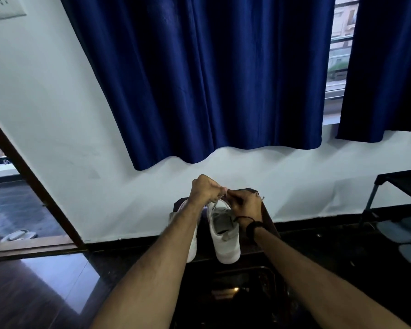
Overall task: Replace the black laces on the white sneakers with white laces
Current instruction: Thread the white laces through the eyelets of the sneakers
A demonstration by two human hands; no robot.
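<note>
Two white sneakers stand side by side on a small dark stand point(269, 219), heels toward me. My left forearm covers much of the left sneaker point(193, 245). The right sneaker point(224, 236) shows its open grey inside. Both my hands meet above the far end of the right sneaker. My left hand point(205, 188) is fisted and pinches a thin white lace point(220, 198) that runs down to the shoe. My right hand point(243, 200) has curled fingers pinching the same lace close by. A black band sits on my right wrist.
A white wall and dark blue curtains point(223, 79) rise behind the stand. At the right is a black metal rack point(389, 186) with grey footwear point(399, 231) under it. An open doorway point(14, 205) lies at the left. The floor is dark and glossy.
</note>
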